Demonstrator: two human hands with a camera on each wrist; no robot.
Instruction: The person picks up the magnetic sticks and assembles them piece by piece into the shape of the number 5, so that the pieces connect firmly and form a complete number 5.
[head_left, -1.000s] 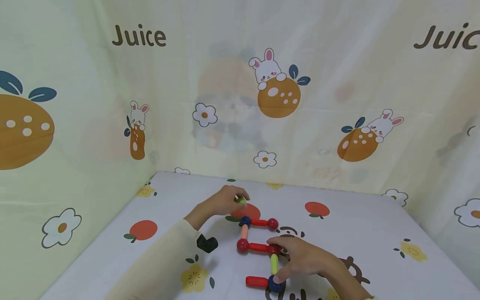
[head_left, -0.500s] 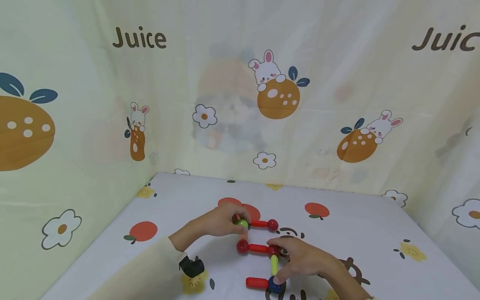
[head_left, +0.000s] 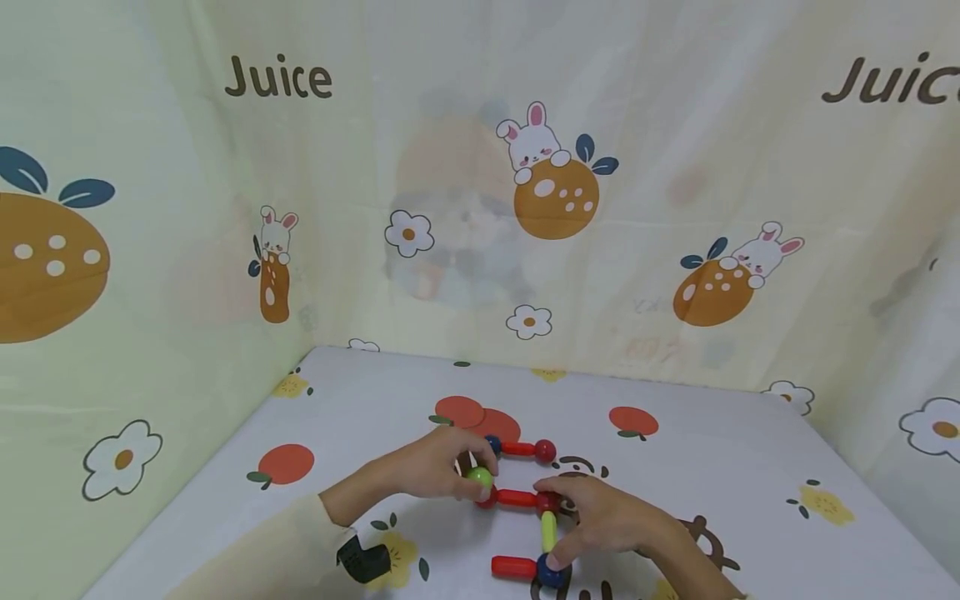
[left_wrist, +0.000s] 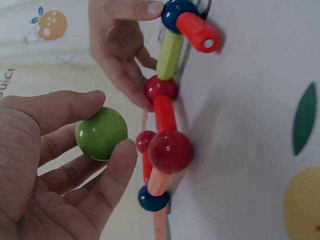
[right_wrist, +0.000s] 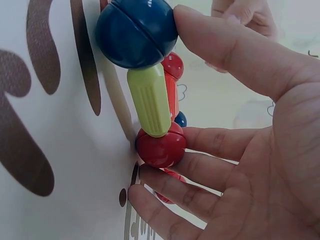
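A zigzag chain of magnetic rods and balls lies on the table. My left hand pinches a loose green ball between thumb and fingers, close beside the chain's left red ball. My right hand holds the chain's near right side, thumb on a blue ball and fingers against another red ball. A yellow-green rod links these two. One red rod sticks out leftward from the blue ball. In the head view the left hand hides the peach rod.
At the chain's far end are a blue ball, a red rod and a red ball. The white tablecloth has printed fruit and flowers. A patterned curtain hangs behind and at both sides.
My left hand has come nearer with the green ball, from beyond the far blue ball to beside the left red ball. The right hand and chain have stayed in place.
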